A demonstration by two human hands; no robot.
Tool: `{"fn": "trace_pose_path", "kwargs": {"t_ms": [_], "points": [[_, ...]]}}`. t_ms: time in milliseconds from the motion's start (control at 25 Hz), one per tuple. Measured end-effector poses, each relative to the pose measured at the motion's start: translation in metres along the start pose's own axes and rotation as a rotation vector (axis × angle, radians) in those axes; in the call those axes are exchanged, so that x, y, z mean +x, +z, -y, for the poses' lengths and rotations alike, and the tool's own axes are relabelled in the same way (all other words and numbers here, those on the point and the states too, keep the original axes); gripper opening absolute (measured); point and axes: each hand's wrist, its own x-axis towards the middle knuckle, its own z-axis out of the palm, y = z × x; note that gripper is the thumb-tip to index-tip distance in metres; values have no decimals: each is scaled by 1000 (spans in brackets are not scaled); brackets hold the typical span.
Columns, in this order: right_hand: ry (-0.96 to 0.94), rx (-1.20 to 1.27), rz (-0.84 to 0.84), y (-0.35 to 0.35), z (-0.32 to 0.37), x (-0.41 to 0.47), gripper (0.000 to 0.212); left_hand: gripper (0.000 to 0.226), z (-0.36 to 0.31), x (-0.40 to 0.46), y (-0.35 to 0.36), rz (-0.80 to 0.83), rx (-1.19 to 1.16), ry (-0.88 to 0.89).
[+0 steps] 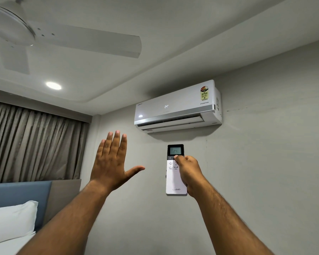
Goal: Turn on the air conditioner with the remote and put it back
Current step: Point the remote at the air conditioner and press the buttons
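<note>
Right hand (187,173) clasps the slim white remote with its dark screen (175,170) just below the white wall-mounted air conditioner (177,107), thumb pressing a button to signal it, while the left hand (111,162) hovers spread and empty, seemingly feeling for airflow.

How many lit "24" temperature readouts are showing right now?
2. One glows on the front panel of the air conditioner, mounted high on the wall. The other is on the screen of the remote, held up in the right hand. None appear hidden.
</note>
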Motion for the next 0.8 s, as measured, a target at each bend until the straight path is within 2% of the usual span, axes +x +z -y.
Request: {"fn": "trace_pose_path", "kwargs": {"t_ms": [800], "points": [[-58, 130, 84, 5, -2, 5, 17, 114, 0, -1, 3, 11, -4, -18]]}}
